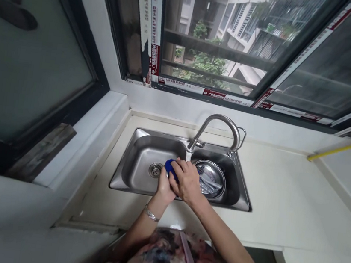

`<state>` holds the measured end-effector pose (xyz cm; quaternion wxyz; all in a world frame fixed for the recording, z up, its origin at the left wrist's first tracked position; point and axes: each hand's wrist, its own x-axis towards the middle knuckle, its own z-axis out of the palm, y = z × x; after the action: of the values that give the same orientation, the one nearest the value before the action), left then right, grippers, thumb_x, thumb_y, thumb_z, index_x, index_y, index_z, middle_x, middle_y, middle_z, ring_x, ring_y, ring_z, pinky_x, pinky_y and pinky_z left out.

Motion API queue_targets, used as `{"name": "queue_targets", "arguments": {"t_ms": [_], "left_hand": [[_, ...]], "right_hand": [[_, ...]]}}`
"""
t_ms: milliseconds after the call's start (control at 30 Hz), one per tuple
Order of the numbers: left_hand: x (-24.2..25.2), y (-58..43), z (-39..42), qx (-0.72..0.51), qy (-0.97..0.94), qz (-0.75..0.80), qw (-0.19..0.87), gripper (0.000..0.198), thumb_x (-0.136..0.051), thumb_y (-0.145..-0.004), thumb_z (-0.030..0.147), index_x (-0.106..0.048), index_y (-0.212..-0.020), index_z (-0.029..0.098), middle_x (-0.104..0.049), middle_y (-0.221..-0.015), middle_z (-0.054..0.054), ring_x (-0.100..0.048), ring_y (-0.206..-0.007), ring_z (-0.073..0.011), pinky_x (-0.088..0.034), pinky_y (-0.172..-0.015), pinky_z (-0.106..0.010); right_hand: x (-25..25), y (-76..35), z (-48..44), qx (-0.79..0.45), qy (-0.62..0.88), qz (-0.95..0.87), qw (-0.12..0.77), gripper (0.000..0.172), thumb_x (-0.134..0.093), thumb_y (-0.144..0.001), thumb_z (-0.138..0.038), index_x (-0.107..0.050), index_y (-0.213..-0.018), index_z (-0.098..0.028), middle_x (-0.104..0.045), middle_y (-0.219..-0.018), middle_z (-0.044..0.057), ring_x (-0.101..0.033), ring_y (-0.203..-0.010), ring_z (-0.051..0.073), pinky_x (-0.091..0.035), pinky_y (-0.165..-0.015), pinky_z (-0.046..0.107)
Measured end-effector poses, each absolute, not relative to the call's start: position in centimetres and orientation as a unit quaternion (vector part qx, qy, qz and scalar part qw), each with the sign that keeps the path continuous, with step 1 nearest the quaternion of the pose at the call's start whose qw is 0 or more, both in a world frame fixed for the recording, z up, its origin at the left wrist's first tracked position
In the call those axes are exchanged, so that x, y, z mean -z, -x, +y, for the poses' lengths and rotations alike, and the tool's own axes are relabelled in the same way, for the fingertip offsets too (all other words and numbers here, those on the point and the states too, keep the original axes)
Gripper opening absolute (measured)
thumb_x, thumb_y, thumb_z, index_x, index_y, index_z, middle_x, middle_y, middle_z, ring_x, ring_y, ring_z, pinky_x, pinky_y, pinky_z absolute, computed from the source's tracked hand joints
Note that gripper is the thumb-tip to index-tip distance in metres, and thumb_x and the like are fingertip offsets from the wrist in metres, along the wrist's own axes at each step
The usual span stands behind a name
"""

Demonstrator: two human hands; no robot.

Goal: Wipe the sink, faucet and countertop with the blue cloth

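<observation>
Both my hands meet over the middle divider of a steel double sink. My right hand is curled over a small blue object, which I cannot name for sure. My left hand, with a metal bracelet on the wrist, is closed against the same blue object from below. Most of the object is hidden under my fingers.
A round steel strainer basket sits in the right basin. The left basin has a drain. A curved steel tap rises behind the sink. Pale countertop stretches to the right; a window lies beyond.
</observation>
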<state>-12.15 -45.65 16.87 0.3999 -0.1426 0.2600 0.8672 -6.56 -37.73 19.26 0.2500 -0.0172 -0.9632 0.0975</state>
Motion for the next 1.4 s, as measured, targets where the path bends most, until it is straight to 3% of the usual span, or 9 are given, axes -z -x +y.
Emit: {"name": "queue_targets", "arguments": {"t_ms": [133, 267, 433, 533, 633, 800, 967, 1100, 1400], "left_hand": [[-18.0, 11.8, -45.8, -0.857, 0.127, 0.254, 0.431, 0.034, -0.065, -0.093, 0.038, -0.077, -0.119, 0.018, -0.080, -0.112, -0.008, -0.072, -0.124, -0.0287, -0.056, -0.112, -0.043], [-18.8, 11.7, -46.0, -0.835, 0.112, 0.262, 0.471, 0.025, -0.071, -0.085, 0.033, -0.080, -0.100, 0.014, -0.081, -0.105, -0.011, -0.074, -0.119, -0.0316, -0.056, -0.111, -0.042], [-20.5, 12.5, -46.5, -0.816, 0.108, 0.253, 0.508, 0.021, -0.063, -0.092, 0.029, -0.078, -0.099, 0.015, -0.081, -0.097, -0.011, -0.077, -0.109, -0.0308, -0.058, -0.108, -0.047], [-22.1, 12.7, -47.0, -0.819, 0.087, 0.223, 0.521, 0.026, -0.059, -0.099, 0.035, -0.077, -0.102, 0.016, -0.081, -0.100, -0.012, -0.078, -0.109, -0.0314, -0.057, -0.109, -0.054], [-23.4, 12.6, -47.4, -0.821, 0.047, 0.211, 0.529, 0.032, -0.060, -0.102, 0.043, -0.076, -0.105, 0.015, -0.081, -0.106, -0.014, -0.077, -0.112, -0.0334, -0.056, -0.110, -0.059], [-24.0, 13.2, -47.6, -0.842, 0.074, 0.217, 0.488, 0.036, -0.050, -0.107, 0.041, -0.074, -0.110, 0.016, -0.081, -0.105, -0.014, -0.079, -0.107, -0.0305, -0.058, -0.108, -0.056], [-24.0, 13.4, -47.2, -0.844, 0.115, 0.211, 0.480, 0.045, -0.047, -0.107, 0.049, -0.076, -0.111, 0.015, -0.081, -0.101, -0.013, -0.079, -0.098, -0.0268, -0.061, -0.100, -0.046], [-23.1, 13.0, -46.9, -0.879, 0.109, 0.241, 0.396, 0.032, -0.067, -0.098, 0.046, -0.077, -0.108, 0.017, -0.082, -0.096, -0.006, -0.078, -0.095, -0.0210, -0.060, -0.095, -0.033], [-20.8, 12.2, -46.5, -0.894, 0.142, 0.255, 0.339, 0.035, -0.079, -0.087, 0.051, -0.075, -0.102, 0.020, -0.079, -0.093, -0.005, -0.077, -0.094, -0.0238, -0.060, -0.101, -0.043]], "right_hand": [[-20.7, 4.6, -37.0, -0.057, -0.087, -0.972, 0.212, 0.030, -0.056, -0.104, -0.029, -0.069, -0.130, -0.021, -0.071, -0.116, 0.012, -0.055, -0.098, 0.030, -0.044, -0.084, 0.046], [-21.2, 1.9, -36.7, -0.038, -0.120, -0.971, 0.205, 0.028, -0.055, -0.106, -0.029, -0.068, -0.130, -0.021, -0.071, -0.119, 0.011, -0.055, -0.099, 0.028, -0.044, -0.092, 0.047], [-19.8, -1.2, -34.8, -0.010, -0.143, -0.972, 0.187, 0.031, -0.059, -0.101, -0.022, -0.069, -0.130, -0.023, -0.070, -0.121, 0.012, -0.056, -0.095, 0.027, -0.045, -0.080, 0.042], [-18.1, -2.2, -31.9, -0.003, -0.090, -0.971, 0.221, 0.029, -0.058, -0.098, -0.019, -0.072, -0.123, -0.022, -0.070, -0.109, 0.012, -0.059, -0.088, 0.027, -0.047, -0.073, 0.041], [-17.2, -2.9, -29.0, -0.097, 0.005, -0.949, 0.301, 0.025, -0.058, -0.100, -0.025, -0.072, -0.121, -0.023, -0.070, -0.107, 0.010, -0.066, -0.092, 0.026, -0.055, -0.076, 0.039], [-20.6, -3.3, -29.0, -0.246, 0.126, -0.863, 0.423, 0.020, -0.066, -0.102, -0.030, -0.071, -0.120, -0.025, -0.073, -0.112, 0.007, -0.070, -0.102, 0.025, -0.059, -0.093, 0.042], [-24.2, 0.1, -32.7, -0.261, 0.061, -0.851, 0.451, 0.032, -0.066, -0.103, -0.027, -0.069, -0.134, -0.025, -0.069, -0.122, 0.010, -0.068, -0.111, 0.026, -0.060, -0.098, 0.044], [-21.7, 3.6, -35.1, -0.212, 0.027, -0.877, 0.431, 0.030, -0.064, -0.104, -0.028, -0.069, -0.133, -0.023, -0.066, -0.122, 0.013, -0.069, -0.108, 0.026, -0.062, -0.093, 0.043], [-17.3, 3.3, -38.6, -0.206, 0.044, -0.894, 0.395, 0.032, -0.059, -0.101, -0.023, -0.063, -0.133, -0.021, -0.070, -0.110, 0.012, -0.070, -0.092, 0.024, -0.063, -0.076, 0.037]]}}
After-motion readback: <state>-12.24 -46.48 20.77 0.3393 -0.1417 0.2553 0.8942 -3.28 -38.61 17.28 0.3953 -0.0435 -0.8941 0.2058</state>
